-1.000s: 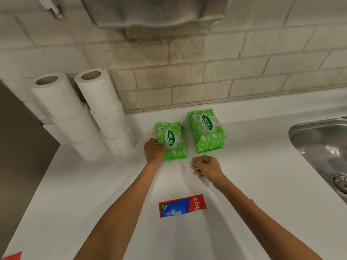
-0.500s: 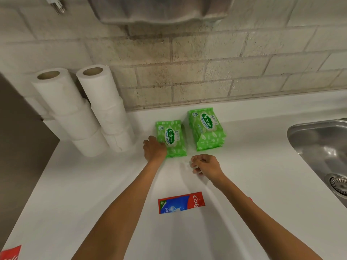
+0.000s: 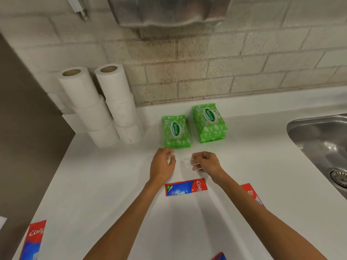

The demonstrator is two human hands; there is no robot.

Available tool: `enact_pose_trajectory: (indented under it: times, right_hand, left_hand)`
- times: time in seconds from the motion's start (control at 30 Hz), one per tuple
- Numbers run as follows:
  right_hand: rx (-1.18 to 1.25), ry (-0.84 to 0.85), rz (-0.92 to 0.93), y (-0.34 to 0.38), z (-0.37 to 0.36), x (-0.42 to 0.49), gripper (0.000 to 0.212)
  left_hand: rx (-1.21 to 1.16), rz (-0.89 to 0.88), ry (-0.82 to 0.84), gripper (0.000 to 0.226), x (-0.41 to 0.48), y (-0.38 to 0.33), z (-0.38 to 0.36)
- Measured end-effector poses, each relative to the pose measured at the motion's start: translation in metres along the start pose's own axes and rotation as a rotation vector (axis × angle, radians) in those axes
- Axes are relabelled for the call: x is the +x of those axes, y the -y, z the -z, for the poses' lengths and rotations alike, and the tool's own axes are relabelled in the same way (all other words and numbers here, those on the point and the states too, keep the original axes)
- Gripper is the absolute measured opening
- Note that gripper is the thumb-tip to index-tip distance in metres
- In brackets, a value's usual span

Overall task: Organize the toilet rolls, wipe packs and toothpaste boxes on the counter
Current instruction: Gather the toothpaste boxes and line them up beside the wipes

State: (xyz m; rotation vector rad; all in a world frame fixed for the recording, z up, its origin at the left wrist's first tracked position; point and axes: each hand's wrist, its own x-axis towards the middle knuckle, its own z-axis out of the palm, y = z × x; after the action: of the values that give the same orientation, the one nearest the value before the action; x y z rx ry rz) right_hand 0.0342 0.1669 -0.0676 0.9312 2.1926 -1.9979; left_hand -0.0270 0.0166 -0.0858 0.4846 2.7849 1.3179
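A: What are the hands doing?

B: Both are hovering low over the white table near the middle of the frame. The left hand is curling its fingers inward just below the shorter stack of wipe packs, apart from it and gripping nothing I can make out. The right hand is clenching loosely just beside the left one, also holding nothing. A pale blur at both sets of fingertips is making finer detail hard to read.

A: Where are the wipes lying?

B: The shorter stack of green Sanicare packs is sitting just above the left hand. The taller stack of wipe packs is sitting just to its right, nearer the wall, with a narrow gap between them.

A: And the toilet rolls?

B: They are standing at the upper left, by the brick wall. The left column of toilet rolls and the right column of toilet rolls are each rising three high and pressing against each other.

A: The toothpaste?

B: A red and blue Colgate box is lying flat between the two forearms, below the hands. A second toothpaste box is peeking out from behind the right forearm. A third toothpaste box is lying at the lower left, and a corner of a fourth toothpaste box is showing at the bottom edge.

A: Anything else?

B: A steel sink is occupying the right edge, and a metal dispenser is hanging on the wall at the top.
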Motion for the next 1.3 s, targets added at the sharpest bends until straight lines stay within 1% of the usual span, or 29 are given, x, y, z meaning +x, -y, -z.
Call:
enact_pose_trajectory:
  times: [0.07,0.13,0.2,0.27,0.33,0.43,0.63,0.73,0.9,1.03,1.13,1.23,1.3]
  right_hand:
    - [0.017,-0.004,-0.002,-0.002,0.001,-0.011,0.008]
    - [0.033,-0.012,-0.003,-0.002,0.003,-0.019,0.009]
    - [0.057,-0.026,-0.001,-0.003,0.006,-0.028,0.010]
    - [0.071,-0.047,0.004,-0.005,0.011,-0.036,0.011]
    - [0.060,-0.069,0.010,-0.008,0.016,-0.042,0.017]
    - [0.044,-0.097,0.016,-0.010,0.022,-0.051,0.025]
    - [0.019,-0.098,0.044,-0.007,0.030,-0.059,0.025]
    - [0.021,-0.079,0.050,-0.007,0.032,-0.062,0.027]
    - [0.016,-0.051,0.055,-0.008,0.041,-0.069,0.025]
    - [0.006,-0.036,0.056,-0.010,0.054,-0.071,0.024]
    - [0.004,-0.017,0.054,-0.013,0.063,-0.071,0.022]
    - [0.007,0.009,0.053,-0.015,0.075,-0.070,0.018]
    - [0.007,0.009,0.049,-0.017,0.083,-0.070,0.019]
  left_hand:
    - [0.102,-0.047,0.178,0.036,-0.018,0.004,0.002]
    - [0.231,-0.088,0.326,0.053,-0.032,0.006,0.002]
    - [0.355,-0.139,0.418,0.065,-0.042,0.005,0.003]
    - [0.455,-0.204,0.445,0.069,-0.050,0.004,0.002]
    - [0.512,-0.251,0.439,0.064,-0.055,0.002,0.001]
    - [0.531,-0.259,0.422,0.050,-0.061,0.000,-0.002]
    - [0.532,-0.218,0.342,0.034,-0.073,-0.004,-0.004]
    - [0.538,-0.166,0.353,0.035,-0.075,-0.009,-0.005]
    - [0.502,0.001,0.384,0.046,-0.074,-0.014,-0.006]
    - [0.441,0.084,0.378,0.041,-0.075,-0.020,-0.008]
    - [0.398,0.129,0.339,0.029,-0.076,-0.030,-0.012]
    - [0.238,0.216,0.263,0.016,-0.075,-0.051,-0.023]
    - [0.067,0.277,0.201,0.015,-0.072,-0.069,-0.032]
